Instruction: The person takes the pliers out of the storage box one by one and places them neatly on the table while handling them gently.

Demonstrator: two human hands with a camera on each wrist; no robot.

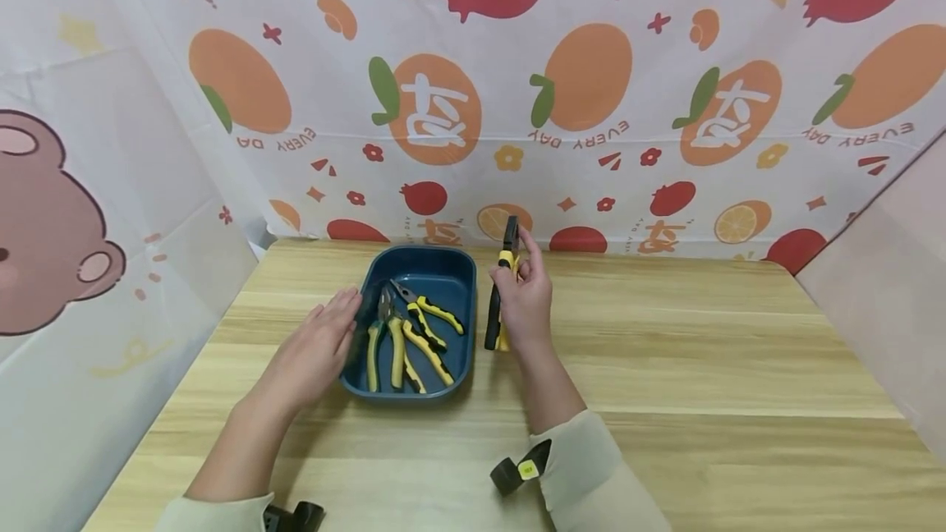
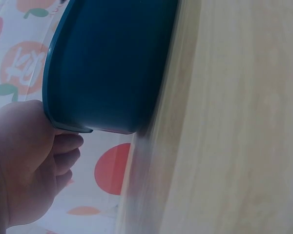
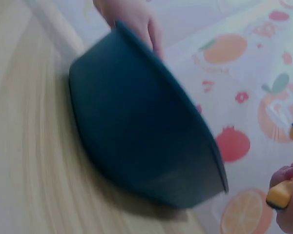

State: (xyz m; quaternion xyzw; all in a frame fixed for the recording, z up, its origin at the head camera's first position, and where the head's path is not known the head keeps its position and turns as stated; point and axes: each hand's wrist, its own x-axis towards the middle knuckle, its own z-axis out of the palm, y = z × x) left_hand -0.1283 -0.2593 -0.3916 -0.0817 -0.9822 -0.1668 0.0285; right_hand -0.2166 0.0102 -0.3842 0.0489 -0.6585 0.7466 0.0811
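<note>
Yellow-and-black metal pliers, just right of frame centre, are gripped by the right hand; a slack hold could drop them; the left hand, fingers straight, touches the blue rectangular plastic tray

Left hand with fingers extended, right hand gripping between thumb and fingers, hands apart

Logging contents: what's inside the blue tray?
Three pairs of pliers lie inside the blue tray, overlapping. Where they cross, parts of the lower pliers and tray floor are covered.
</note>
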